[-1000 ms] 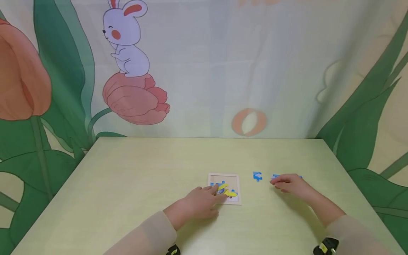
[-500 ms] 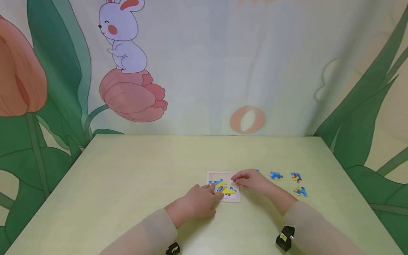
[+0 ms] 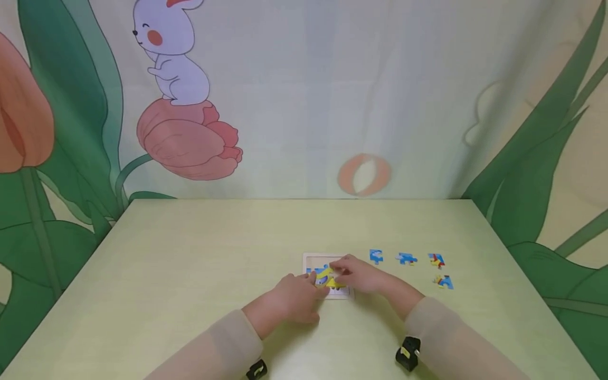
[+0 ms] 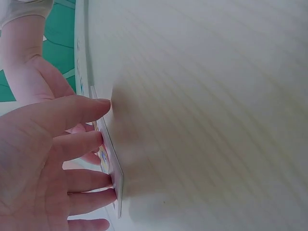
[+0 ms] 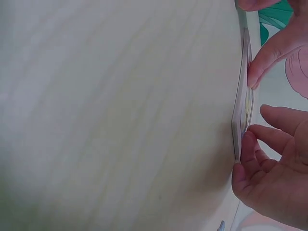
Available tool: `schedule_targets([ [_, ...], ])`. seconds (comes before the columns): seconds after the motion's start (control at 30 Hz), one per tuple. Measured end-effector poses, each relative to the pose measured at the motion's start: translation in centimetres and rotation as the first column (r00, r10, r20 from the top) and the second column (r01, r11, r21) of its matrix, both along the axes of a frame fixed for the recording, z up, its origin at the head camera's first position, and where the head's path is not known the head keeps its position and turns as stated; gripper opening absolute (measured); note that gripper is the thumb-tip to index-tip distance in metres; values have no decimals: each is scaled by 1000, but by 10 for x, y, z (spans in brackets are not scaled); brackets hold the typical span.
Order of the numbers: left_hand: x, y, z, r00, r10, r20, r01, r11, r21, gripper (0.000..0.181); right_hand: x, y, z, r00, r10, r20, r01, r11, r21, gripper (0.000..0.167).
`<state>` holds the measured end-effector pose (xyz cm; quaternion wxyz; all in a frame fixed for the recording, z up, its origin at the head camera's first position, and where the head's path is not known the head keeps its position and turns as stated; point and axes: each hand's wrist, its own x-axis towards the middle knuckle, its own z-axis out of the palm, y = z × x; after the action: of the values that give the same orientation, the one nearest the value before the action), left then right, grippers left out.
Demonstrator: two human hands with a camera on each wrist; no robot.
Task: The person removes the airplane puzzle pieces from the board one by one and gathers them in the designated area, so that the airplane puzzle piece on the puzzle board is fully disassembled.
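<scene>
A small square jigsaw puzzle in a pale frame (image 3: 311, 255) lies on the table, with blue and yellow pieces (image 3: 321, 273) inside it. My left hand (image 3: 296, 298) rests on the frame's left and front part, fingers extended and touching it in the left wrist view. My right hand (image 3: 361, 274) is over the right half of the puzzle, its fingertips down at the pieces. In the right wrist view, the right thumb (image 5: 279, 118) stands apart from the index fingertip, which touches the puzzle. Whether a piece is between the right fingers is hidden.
To the right of the frame lie several loose puzzle pieces: a blue one (image 3: 376, 257), another blue one (image 3: 406, 258), a red and blue one (image 3: 436, 260), and a yellow and blue one (image 3: 444, 282). Behind the table (image 3: 214, 237) hangs a printed curtain (image 3: 285, 105).
My right hand has moved left from the loose pieces to above the puzzle, uncovering the pieces at the right. My left hand has stayed on the frame. The head view has shifted slightly.
</scene>
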<state>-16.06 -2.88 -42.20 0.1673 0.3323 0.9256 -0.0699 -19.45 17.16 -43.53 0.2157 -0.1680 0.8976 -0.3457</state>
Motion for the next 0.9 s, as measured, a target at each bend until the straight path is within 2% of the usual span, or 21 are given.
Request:
schedule_targets([
  [0.3,2,-1,0,1000,-5,-2,5,1000,17,63,-2,-5,-4,997,-81,19,81,997,12,34],
  [0.7,1,3,7,1000,4,7,-4,1000,-9,60,-15,-16,-1,990,-141,-28,143,986,82,16],
  [0.8,1,3,7,1000,4,7,-4,1000,-10,60,-18,-17,-2,986,-163,-30,164,984,63,11],
  [0.9,1,0,6,1000,15,15,-15,1000,-7,60,-21,-19,-7,984,-177,-6,177,984,-4,8],
])
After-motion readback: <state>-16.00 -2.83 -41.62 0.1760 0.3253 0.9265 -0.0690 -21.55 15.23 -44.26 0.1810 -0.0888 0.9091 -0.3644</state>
